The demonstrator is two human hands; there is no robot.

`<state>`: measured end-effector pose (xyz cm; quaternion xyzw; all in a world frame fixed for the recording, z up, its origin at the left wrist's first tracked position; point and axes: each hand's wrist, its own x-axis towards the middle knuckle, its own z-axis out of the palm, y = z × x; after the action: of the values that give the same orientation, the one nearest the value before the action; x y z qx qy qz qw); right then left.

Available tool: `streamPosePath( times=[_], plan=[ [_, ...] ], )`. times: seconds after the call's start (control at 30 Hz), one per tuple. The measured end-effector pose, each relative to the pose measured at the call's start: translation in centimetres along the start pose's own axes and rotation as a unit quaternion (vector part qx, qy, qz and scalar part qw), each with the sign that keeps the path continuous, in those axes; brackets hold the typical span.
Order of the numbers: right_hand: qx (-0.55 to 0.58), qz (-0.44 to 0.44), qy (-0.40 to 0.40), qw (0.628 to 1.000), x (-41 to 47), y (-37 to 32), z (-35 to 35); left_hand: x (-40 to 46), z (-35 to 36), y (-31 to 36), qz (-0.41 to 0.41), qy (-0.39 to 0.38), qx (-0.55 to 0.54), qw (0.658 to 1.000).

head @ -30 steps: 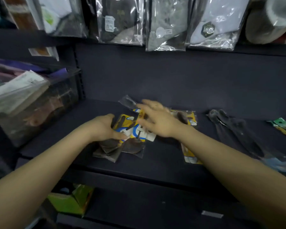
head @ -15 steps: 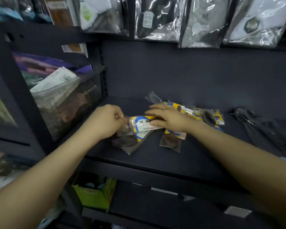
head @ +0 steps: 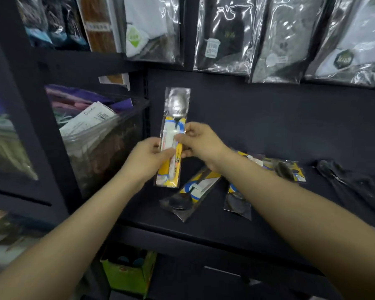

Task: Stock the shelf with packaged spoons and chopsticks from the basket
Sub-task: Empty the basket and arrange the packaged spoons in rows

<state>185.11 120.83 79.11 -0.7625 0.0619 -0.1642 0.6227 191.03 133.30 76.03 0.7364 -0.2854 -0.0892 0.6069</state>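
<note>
A packaged spoon [head: 175,118] in a clear sleeve with a yellow and blue card stands upright above the dark shelf [head: 204,226], bowl end up. My left hand [head: 146,158] grips its left edge and my right hand [head: 198,140] pinches its right edge at mid-length. Below it a second packaged spoon [head: 191,194] lies flat on the shelf, bowl toward the front. Another spoon pack [head: 237,201] lies partly under my right forearm. More yellow packs [head: 290,168] rest further right. The basket is not in view.
Dark clear-wrapped packs [head: 353,187] lie at the shelf's right end. A clear bin [head: 104,148] of packaged goods fills the left bay behind the upright post [head: 30,118]. Bagged items [head: 223,33] hang above. A green box [head: 128,276] sits on the shelf below.
Both hands have lifted one spoon pack off the pile and turned it upright above the shelf. The view has shifted left and closer.
</note>
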Motion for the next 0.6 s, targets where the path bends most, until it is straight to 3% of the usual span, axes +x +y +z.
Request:
streamPosePath(
  times=[0.13, 0.23, 0.3, 0.6],
  plan=[
    [-0.226, 0.064, -0.114, 0.965, -0.3, 1.5, -0.1, 0.9, -1.4, -2.4, -0.018, 0.043, 0.139, 0.989],
    [-0.383, 0.038, -0.306, 0.871, -1.1, 1.9, -1.2, 2.3, -2.5, -3.3, -0.045, 0.035, 0.244, 0.968],
    [-0.421, 0.023, -0.365, 0.830, -1.5, 1.9, -1.5, 3.2, -2.8, -3.6, -0.052, 0.019, 0.306, 0.950],
    [-0.397, 0.050, -0.355, 0.845, 0.0, 3.0, -1.6, 6.2, -2.6, -5.1, -0.038, -0.006, 0.470, 0.882]
  ],
)
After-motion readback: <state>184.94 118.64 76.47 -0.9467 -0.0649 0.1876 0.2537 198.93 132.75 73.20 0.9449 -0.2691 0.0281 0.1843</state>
